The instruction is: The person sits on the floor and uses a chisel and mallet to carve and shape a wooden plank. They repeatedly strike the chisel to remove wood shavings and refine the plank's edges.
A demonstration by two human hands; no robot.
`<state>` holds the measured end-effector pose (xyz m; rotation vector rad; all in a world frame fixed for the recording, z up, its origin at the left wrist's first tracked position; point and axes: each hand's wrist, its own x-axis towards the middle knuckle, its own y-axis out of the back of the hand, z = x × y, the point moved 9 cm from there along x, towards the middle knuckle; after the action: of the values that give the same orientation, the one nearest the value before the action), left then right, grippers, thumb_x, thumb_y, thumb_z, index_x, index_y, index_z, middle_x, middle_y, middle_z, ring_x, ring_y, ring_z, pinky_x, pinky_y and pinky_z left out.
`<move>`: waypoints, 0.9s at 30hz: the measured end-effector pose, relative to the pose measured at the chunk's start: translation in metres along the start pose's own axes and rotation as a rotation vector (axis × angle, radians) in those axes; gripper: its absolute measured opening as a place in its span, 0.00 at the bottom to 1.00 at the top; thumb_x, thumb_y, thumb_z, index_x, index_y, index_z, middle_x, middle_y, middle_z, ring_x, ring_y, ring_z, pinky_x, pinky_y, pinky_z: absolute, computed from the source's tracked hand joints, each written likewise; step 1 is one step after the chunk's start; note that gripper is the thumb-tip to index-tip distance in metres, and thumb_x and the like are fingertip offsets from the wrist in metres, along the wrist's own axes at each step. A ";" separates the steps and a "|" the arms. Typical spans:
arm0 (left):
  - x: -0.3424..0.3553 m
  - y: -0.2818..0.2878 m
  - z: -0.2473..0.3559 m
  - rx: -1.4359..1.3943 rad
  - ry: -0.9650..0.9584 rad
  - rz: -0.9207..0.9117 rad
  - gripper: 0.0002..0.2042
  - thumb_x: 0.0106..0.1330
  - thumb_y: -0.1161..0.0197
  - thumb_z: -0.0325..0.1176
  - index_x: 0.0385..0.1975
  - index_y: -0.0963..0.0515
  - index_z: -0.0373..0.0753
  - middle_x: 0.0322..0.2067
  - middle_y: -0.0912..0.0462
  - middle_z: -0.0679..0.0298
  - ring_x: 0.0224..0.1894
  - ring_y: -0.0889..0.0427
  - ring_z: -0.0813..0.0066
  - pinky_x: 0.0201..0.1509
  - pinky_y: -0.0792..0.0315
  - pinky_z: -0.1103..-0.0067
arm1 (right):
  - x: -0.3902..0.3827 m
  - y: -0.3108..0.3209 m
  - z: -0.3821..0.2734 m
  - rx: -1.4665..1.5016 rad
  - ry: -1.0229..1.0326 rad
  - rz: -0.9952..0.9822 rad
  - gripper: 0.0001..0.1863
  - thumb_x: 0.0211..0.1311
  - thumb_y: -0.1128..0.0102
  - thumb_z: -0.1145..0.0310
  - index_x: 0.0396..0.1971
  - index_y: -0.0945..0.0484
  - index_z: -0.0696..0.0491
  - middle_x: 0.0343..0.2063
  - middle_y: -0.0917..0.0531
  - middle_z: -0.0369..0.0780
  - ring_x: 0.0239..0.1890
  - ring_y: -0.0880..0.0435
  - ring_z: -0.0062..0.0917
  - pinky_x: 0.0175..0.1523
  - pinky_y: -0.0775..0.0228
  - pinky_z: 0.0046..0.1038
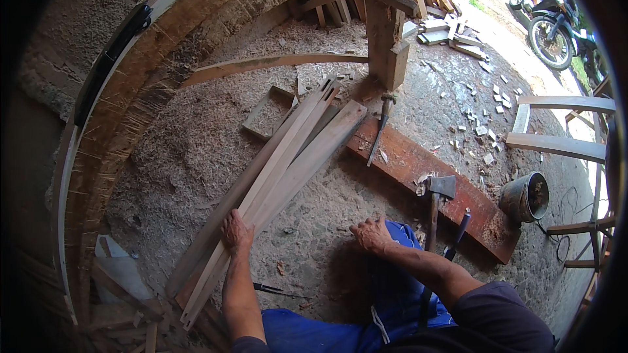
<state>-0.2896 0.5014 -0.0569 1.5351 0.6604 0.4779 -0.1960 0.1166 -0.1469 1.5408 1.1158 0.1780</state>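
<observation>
My left hand (237, 232) is closed over the edge of a long pale wooden strip (288, 150) with slots cut at its ends. The strip lies slanting across other boards, among them a wider plank (330, 140). My right hand (374, 235) rests at my blue-trousered knee, fingers loosely stretched and holding nothing. Right of it, an axe (443, 187) has its head on a reddish-brown board (409, 157), its handle pointing toward me. A chisel (379, 137) leans at that board's far end. Beside the axe handle is a dark-handled tool (459, 230), partly hidden by my arm.
A heavy bench (124, 111) curves along the left and top, with a thick wooden leg (387, 39). Shavings (186, 131) heap beneath it. A metal bucket (513, 199) stands right of the board. Beyond are wood offcuts (481, 131), a wooden frame (556, 147) and motorcycles (549, 42).
</observation>
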 end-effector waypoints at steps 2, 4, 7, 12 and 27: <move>-0.015 0.005 0.008 -0.015 -0.031 0.014 0.33 0.54 0.21 0.43 0.55 0.32 0.39 0.54 0.23 0.52 0.61 0.27 0.51 0.64 0.31 0.58 | -0.002 0.005 -0.005 0.031 0.012 0.013 0.24 0.70 0.47 0.43 0.56 0.22 0.42 0.49 0.15 0.41 0.59 0.22 0.39 0.61 0.42 0.67; -0.049 0.008 0.009 -0.049 -0.031 0.006 0.30 0.54 0.22 0.43 0.52 0.30 0.39 0.54 0.23 0.54 0.60 0.26 0.52 0.64 0.30 0.58 | 0.000 0.003 -0.002 0.031 0.009 0.023 0.23 0.71 0.48 0.44 0.56 0.23 0.42 0.49 0.15 0.42 0.59 0.22 0.39 0.61 0.43 0.68; -0.103 0.013 0.008 -0.106 -0.097 0.005 0.31 0.53 0.21 0.42 0.52 0.29 0.37 0.52 0.22 0.52 0.59 0.26 0.50 0.63 0.30 0.59 | 0.002 -0.004 -0.006 0.004 0.006 0.011 0.18 0.74 0.53 0.55 0.55 0.22 0.43 0.48 0.15 0.41 0.58 0.21 0.38 0.61 0.43 0.67; -0.165 0.022 0.003 -0.161 -0.215 -0.125 0.30 0.54 0.21 0.40 0.51 0.29 0.35 0.48 0.20 0.50 0.55 0.25 0.48 0.62 0.29 0.58 | 0.001 -0.010 -0.001 0.012 -0.016 0.014 0.16 0.74 0.56 0.61 0.54 0.21 0.44 0.47 0.15 0.40 0.56 0.20 0.37 0.59 0.42 0.63; -0.223 -0.051 0.022 -0.264 -0.370 -0.257 0.32 0.52 0.22 0.40 0.52 0.32 0.35 0.48 0.19 0.49 0.53 0.21 0.49 0.62 0.34 0.60 | -0.022 -0.005 -0.027 -0.162 0.168 0.086 0.29 0.67 0.46 0.42 0.58 0.19 0.45 0.59 0.21 0.41 0.70 0.34 0.40 0.73 0.55 0.66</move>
<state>-0.4471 0.3375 -0.0893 1.2243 0.4747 0.0761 -0.2284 0.1183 -0.1328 1.4498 1.1373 0.4532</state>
